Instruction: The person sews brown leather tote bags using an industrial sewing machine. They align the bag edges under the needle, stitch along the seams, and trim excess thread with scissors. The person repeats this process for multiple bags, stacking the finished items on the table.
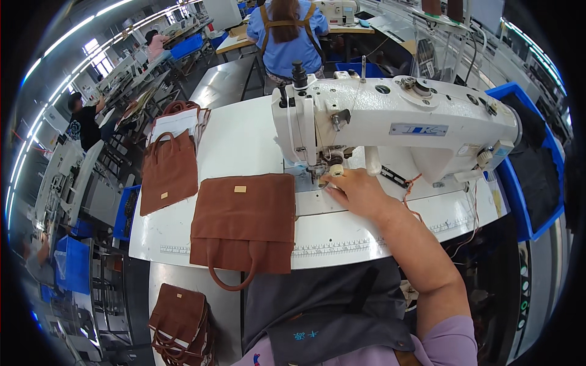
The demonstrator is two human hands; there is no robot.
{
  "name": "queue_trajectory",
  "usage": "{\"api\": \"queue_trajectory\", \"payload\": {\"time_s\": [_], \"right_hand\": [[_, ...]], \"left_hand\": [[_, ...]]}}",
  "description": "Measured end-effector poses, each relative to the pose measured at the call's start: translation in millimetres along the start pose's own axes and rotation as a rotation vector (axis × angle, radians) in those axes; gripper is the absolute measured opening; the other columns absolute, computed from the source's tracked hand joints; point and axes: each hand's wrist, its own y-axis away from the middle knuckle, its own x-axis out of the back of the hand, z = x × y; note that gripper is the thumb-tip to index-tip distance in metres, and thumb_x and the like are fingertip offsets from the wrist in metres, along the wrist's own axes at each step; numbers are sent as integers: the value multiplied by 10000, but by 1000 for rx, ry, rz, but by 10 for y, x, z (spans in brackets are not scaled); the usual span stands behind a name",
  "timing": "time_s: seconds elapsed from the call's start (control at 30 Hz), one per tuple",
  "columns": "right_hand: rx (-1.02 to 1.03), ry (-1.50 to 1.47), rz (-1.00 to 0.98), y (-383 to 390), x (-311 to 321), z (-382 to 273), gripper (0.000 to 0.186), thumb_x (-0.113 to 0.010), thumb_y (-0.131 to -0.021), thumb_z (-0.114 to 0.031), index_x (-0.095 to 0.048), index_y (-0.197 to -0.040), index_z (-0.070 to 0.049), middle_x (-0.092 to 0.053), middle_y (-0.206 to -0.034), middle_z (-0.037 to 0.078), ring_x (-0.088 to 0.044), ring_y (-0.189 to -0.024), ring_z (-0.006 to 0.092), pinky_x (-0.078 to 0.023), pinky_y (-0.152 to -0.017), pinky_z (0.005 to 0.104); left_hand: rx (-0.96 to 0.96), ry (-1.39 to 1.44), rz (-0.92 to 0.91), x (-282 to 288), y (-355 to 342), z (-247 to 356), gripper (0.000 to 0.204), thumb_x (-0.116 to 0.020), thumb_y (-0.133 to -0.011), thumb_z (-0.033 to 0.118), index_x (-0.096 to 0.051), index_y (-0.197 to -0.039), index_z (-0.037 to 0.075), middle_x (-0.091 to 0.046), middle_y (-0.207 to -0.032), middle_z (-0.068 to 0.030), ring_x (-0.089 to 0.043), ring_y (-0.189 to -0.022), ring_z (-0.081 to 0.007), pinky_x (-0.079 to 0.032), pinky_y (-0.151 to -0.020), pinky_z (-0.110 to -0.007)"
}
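Observation:
My right hand (pixel 360 192) reaches in beside the needle area of a white sewing machine (pixel 378 116). Its fingers are drawn together in a pinch by the presser foot, next to a small cream round part (pixel 336 171); what they grip is too small to make out. Left of the needle, a brown fabric bag panel (pixel 244 210) lies on the white machine table (pixel 232 140), its looped handle hanging over the front edge. A small tan label (pixel 240 189) sits near its top. My left hand is out of view.
Brown bag pieces with handles (pixel 171 165) lie at the table's left; another brown stack (pixel 180 320) rests lower left. At right stands a blue bin (pixel 537 165) of dark fabric. Orange cord (pixel 410 189) trails under the machine arm. A person in blue (pixel 287 36) sits ahead.

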Motion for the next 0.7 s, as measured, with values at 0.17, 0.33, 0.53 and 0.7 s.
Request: {"api": "queue_trajectory", "payload": {"time_s": [0.17,0.33,0.53,0.7], "right_hand": [[80,23,124,-9,-19,-6,211,-702,-943,-263,-752,-1079,-110,-656,-850,92,-685,-790,306,-554,-706,449],[44,22,68,-9,-25,10,237,-695,-947,-268,-746,-1143,-145,-682,-911,114,-685,-822,339,-555,-745,466],[-14,-27,-32,-16,-5,31,312,-677,-954,-269,-719,-1254,-191,-735,-1027,150,-693,-884,395,-560,-834,494],[-10,-40,-25,-19,12,13,296,-674,-959,-260,-719,-1241,-183,-743,-1021,145,-703,-890,387,-560,-832,489]], "left_hand": [[-1,19,9,23,-9,-51,350,-669,-820,126,-736,-1117,-46,-753,-940,-164,-742,-814,-243,-594,-728,-338],[4,29,14,27,-16,-78,353,-665,-823,127,-735,-1122,-47,-755,-945,-165,-743,-818,-242,-595,-728,-338],[13,37,12,25,-18,-98,358,-661,-826,128,-734,-1129,-49,-757,-949,-165,-745,-821,-241,-597,-729,-338],[17,48,18,30,-28,-120,362,-657,-828,128,-733,-1134,-50,-758,-954,-165,-746,-824,-240,-598,-729,-337]]}}
